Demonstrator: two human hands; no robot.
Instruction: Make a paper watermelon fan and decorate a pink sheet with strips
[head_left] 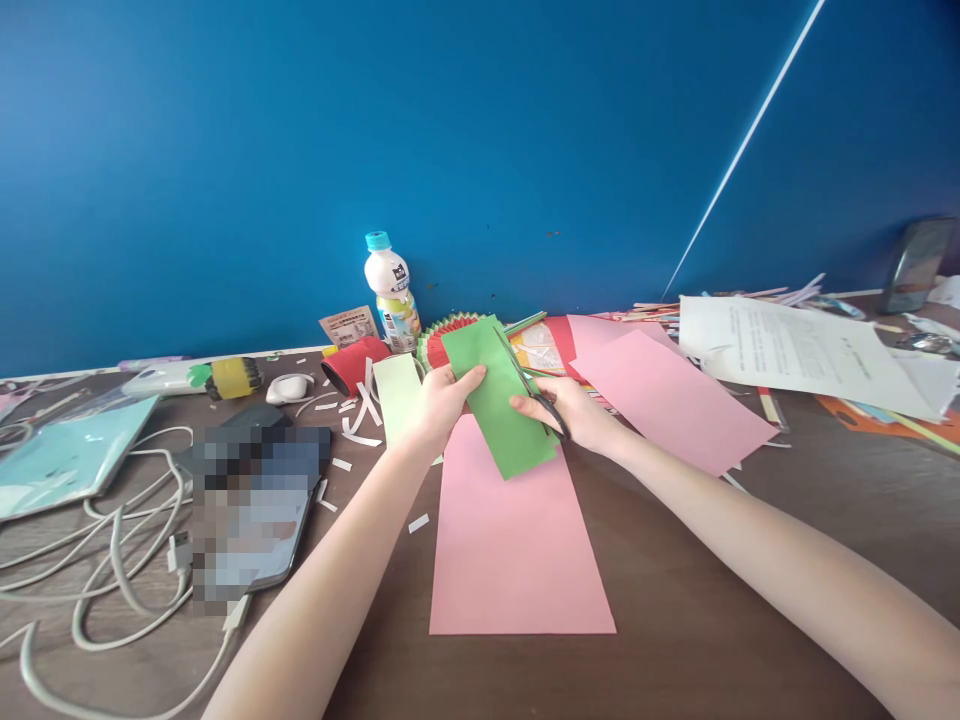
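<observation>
My left hand [445, 397] pinches a green sheet of paper [499, 410] by its left side, thumb on top. In my right hand [564, 408] is a pair of scissors [553, 412] with a dark handle. Its blades lie along the green sheet's right edge, where a narrow strip stands partly apart. Beneath the green paper, a pink sheet [521, 560] lies flat on the table. A pale green piece of paper [399, 392] rests just beyond my left hand.
A phone [281, 530] and white cables [112, 560] lie at the left. White paper scraps [363, 412] are scattered near a red cup-like piece [358, 364]. A bottle [394, 295] stands against the blue wall [465, 130]. Pink sheets [667, 395] and a printed page [795, 350] lie right.
</observation>
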